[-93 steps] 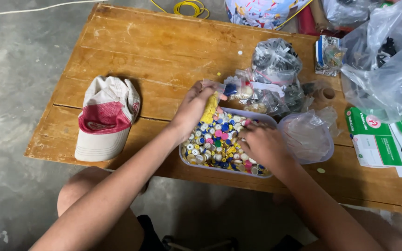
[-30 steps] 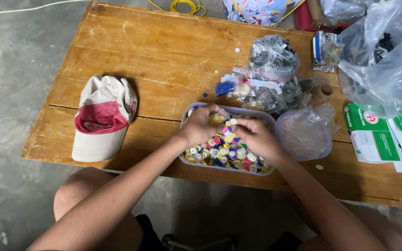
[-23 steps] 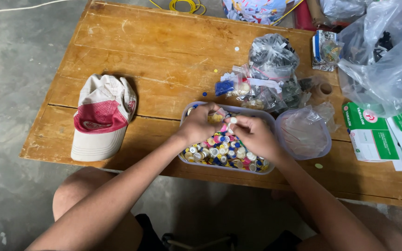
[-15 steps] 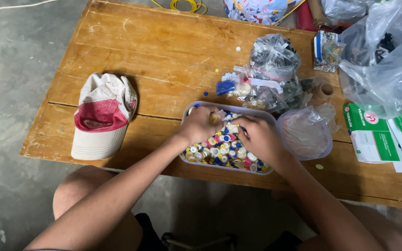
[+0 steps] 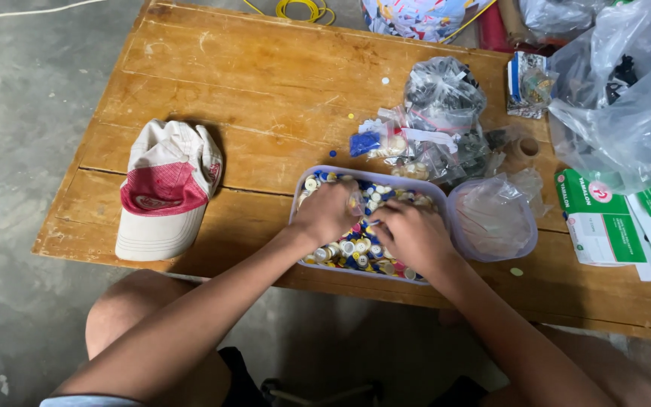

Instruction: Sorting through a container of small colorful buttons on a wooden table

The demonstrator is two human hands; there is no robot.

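Head view looks down on a wooden counter [image 5: 250, 98] where both hands work inside a shallow, pale purple tray [image 5: 299, 205] near the counter's front edge. The tray is filled with small round caps [image 5: 356, 252] in white, yellow, blue and red. The left hand [image 5: 327, 213] lies knuckles-up over the tray's left half, its fingers curled down into the caps; the right hand [image 5: 414, 235] rests just beside it over the right half, fingers likewise bent into the pile. Whether either hand actually pinches a cap I cannot tell, since the fingertips are buried among the pieces.

Touching the tray's right end sits a matching round lid or bowl [image 5: 525, 240] with a crumpled clear bag [image 5: 491, 215] in it. Just behind the tray lies a heap of small clear plastic bags [image 5: 440, 102] holding dark and light bits, with a blue piece [image 5: 365, 143] at its left. A white and red cap [image 5: 166, 188] lies well to the left, near the front edge. On the right are a large clear plastic bag [image 5: 619, 113] and green and white boxes [image 5: 600, 226]. A yellow coiled cord [image 5: 299, 9] lies at the far edge.
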